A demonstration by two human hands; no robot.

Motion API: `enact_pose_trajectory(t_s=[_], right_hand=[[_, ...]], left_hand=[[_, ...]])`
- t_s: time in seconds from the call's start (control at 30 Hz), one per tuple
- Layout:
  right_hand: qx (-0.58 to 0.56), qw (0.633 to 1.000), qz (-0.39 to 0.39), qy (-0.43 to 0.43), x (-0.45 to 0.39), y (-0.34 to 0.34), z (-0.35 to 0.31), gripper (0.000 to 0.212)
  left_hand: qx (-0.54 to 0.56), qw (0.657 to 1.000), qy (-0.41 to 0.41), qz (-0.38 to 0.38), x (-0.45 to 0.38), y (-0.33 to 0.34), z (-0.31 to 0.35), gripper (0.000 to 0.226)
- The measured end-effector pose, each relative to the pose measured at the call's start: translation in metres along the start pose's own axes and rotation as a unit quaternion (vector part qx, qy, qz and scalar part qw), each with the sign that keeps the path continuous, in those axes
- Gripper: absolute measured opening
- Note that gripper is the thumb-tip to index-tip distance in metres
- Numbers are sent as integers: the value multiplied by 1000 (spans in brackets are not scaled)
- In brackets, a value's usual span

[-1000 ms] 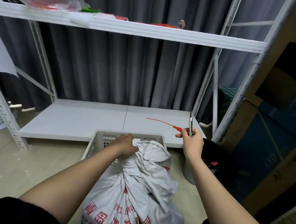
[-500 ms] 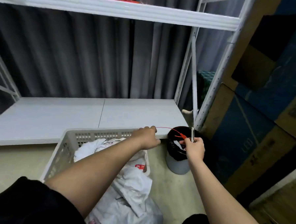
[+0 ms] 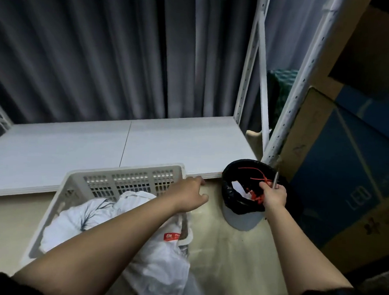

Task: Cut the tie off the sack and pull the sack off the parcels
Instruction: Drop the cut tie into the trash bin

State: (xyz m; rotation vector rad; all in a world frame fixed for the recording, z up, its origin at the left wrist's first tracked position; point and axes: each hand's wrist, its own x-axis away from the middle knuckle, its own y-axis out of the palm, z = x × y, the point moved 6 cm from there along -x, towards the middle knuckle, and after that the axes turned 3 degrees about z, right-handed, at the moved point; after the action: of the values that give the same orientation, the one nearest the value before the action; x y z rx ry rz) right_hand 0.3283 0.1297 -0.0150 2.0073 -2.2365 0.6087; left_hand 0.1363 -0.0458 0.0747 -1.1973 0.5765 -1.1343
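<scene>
The white sack (image 3: pixel 160 263) with red print lies slumped in a grey plastic basket (image 3: pixel 124 172), its mouth loose and crumpled. My left hand (image 3: pixel 190 193) hovers past the basket's far right corner, fingers apart, holding nothing. My right hand (image 3: pixel 274 195) is over the bin (image 3: pixel 241 221) and grips thin metal scissors (image 3: pixel 276 179), blades pointing up. The cut red tie (image 3: pixel 256 178) sticks out from the fingers of that hand, across the bin's mouth. More red ties lie inside the bin. No parcels show; the sack hides them.
A low white shelf board (image 3: pixel 121 143) runs behind the basket, with a white rack post (image 3: pixel 288 102) at its right end. Big cardboard boxes (image 3: pixel 345 166) stand at the right. Dark curtains hang behind. The floor is pale tile.
My view turned right and down. My right hand carried the scissors and red tie from above the shelf to over the bin. My left hand let go of the sack's neck and reached right.
</scene>
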Motion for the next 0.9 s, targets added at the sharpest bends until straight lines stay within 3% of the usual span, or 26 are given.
enact_pose_trajectory(t_s=[0.1, 0.23, 0.43, 0.63, 0.77, 0.9], right_hand=[[16, 999, -44, 3, -7, 4, 10, 39], [29, 999, -37, 7, 8, -6, 13, 30], [40, 987, -143, -54, 71, 7, -2, 11], [101, 964, -233, -79, 162, 29, -8, 17], [151, 944, -289, -52, 216, 35, 12, 25], [175, 926, -327, -76, 256, 40, 22, 32]], left_hand=[[-8, 1000, 2, -22, -1, 10, -8, 53], [-15, 1000, 2, -22, 2, 14, -15, 53], [-88, 995, -2, -49, 32, 17, -30, 50], [-265, 964, 36, -8, 98, 14, -41, 57], [-284, 956, 46, 54, 126, 0, -44, 45], [-260, 958, 41, 112, 148, -26, -50, 41]])
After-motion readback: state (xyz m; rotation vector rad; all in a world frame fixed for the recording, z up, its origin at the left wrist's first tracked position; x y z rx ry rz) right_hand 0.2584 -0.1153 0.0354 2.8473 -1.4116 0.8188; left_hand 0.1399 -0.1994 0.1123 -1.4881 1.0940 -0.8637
